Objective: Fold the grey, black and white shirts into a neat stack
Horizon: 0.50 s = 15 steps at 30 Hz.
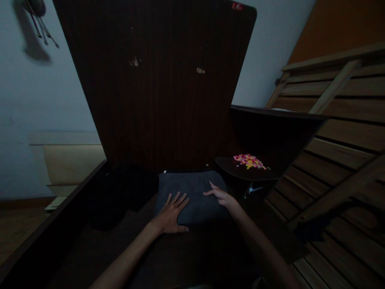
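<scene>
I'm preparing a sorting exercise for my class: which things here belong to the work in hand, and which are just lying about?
In use:
- grey cloth
- left hand, spread on it
- right hand, at its right side

Lying about:
- dark heap
- pink and yellow pieces

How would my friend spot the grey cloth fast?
Look for the tall dark wooden board. In front of its bottom edge lies the grey cloth, with the left hand and right hand on it. It is flat and paler, unlike the black heap to its left.
</scene>
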Each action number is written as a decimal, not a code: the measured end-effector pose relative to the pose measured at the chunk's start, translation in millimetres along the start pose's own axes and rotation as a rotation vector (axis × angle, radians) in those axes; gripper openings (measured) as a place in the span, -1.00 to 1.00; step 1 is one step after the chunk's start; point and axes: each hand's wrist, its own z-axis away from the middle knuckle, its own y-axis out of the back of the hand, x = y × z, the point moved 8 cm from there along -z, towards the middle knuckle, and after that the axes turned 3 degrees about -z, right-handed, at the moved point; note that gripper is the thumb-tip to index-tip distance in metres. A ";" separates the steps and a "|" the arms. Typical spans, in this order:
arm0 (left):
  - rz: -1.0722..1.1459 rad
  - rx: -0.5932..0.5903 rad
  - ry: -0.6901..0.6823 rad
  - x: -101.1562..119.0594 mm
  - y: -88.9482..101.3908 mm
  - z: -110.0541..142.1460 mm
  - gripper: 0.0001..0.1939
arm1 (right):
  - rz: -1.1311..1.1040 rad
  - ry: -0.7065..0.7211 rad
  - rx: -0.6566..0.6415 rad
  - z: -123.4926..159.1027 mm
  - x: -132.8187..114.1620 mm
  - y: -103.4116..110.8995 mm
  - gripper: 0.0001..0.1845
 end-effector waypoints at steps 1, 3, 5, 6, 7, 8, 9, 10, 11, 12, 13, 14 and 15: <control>-0.003 0.006 -0.003 -0.3 0.8 2.0 0.05 | -0.007 0.003 -0.016 -0.9 -2.8 -0.1 0.00; 0.020 0.021 -0.014 0.4 5.1 5.4 -0.08 | -0.050 0.037 -0.036 -2.7 -10.7 3.1 0.09; 0.043 0.042 -0.029 1.3 10.1 9.4 -0.19 | -0.102 0.127 -0.029 -3.5 -21.5 11.7 0.14; 0.040 0.059 -0.034 1.2 12.1 11.9 -0.24 | -0.127 0.179 -0.009 -3.3 -26.1 18.0 0.15; 0.023 0.082 -0.034 0.4 13.6 14.8 -0.28 | -0.154 0.219 0.019 -2.6 -28.7 24.5 0.16; -0.007 0.109 -0.029 -1.1 14.3 18.1 -0.32 | -0.189 0.234 0.045 -2.0 -28.0 30.4 0.18; -0.046 0.134 -0.021 -3.2 13.8 21.7 -0.32 | -0.231 0.217 0.061 -1.6 -23.8 34.5 0.20; -0.088 0.156 -0.009 -5.9 12.0 25.5 -0.29 | -0.275 0.173 0.066 -1.4 -16.6 36.4 0.22; -0.126 0.173 0.006 -9.0 9.2 29.3 -0.25 | -0.314 0.114 0.063 -1.2 -7.8 36.3 0.25; -0.158 0.187 0.027 -12.8 5.9 33.2 -0.20 | -0.346 0.059 0.056 -0.7 0.7 34.9 0.27; -0.182 0.204 0.056 -17.3 2.6 37.2 -0.16 | -0.370 0.019 0.051 -0.2 7.6 33.1 0.28; -0.200 0.226 0.094 -22.4 0.1 41.3 -0.13 | -0.385 0.000 0.052 0.3 12.1 31.6 0.29; -0.210 0.251 0.138 -27.6 -1.6 45.4 -0.11 | -0.393 0.001 0.059 0.5 13.9 30.6 0.28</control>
